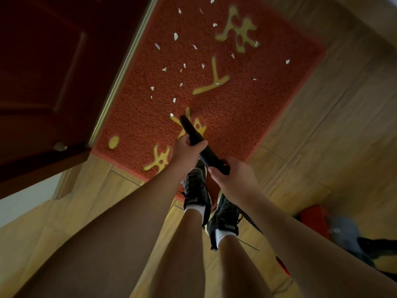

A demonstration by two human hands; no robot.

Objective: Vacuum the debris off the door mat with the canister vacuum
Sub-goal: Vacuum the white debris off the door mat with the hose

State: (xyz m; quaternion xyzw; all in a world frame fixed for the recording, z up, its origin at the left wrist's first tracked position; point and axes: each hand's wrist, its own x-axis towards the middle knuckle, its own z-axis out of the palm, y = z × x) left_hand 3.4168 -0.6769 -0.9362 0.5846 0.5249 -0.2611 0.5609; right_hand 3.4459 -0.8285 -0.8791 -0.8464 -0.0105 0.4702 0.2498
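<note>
head view, looking straight down: both hands on the black vacuum nozzle [192, 131]. left hand [185, 152] is forward, fingers and thumb wrapped round the nozzle body. right hand [235, 179] is just behind, curled round the rear end where the ribbed hose [204, 160] joins. a short ribbed stretch shows between the two hands, and the hose shows again below the right forearm, running toward the lower right. nozzle tip is down on or just above the door mat [247, 117], can't tell if it touches. it points away from the person, over one of the mat's yellow characters. mat is red, coarse pile, lying on the wood-look floor [333, 136], its left edge along a pale threshold strip [120, 76] beside a dark red door [43, 72]. debris [176, 36]: small white scraps scattered over the far and middle part of the mat, mostly ahead of the nozzle. nearest scrap [171, 114] sits just left of the tip. mat area near the feet shows no scraps. black shoes [196, 190] with white socks stand at the mat's near edge, left shoe on the mat. lower right on the floor: a blurred red, grey and black object [318, 220], too soft to identify
</note>
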